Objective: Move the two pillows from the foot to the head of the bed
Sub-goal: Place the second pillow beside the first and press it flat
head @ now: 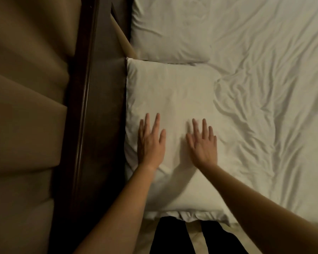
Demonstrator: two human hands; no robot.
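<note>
Two white pillows lie side by side against the dark wooden headboard (92,107) on the left. The near pillow (174,92) fills the middle of the view. The far pillow (169,28) lies just beyond it, touching its top edge. My left hand (151,142) rests flat on the near pillow close to its headboard side, fingers spread. My right hand (203,142) lies flat on the same pillow a little to the right, fingers apart. Neither hand grips anything.
A wrinkled white sheet (264,88) covers the mattress to the right of the pillows. Tan padded wall panels (24,107) stand behind the headboard. The bed's near edge and dark floor (171,237) show at the bottom.
</note>
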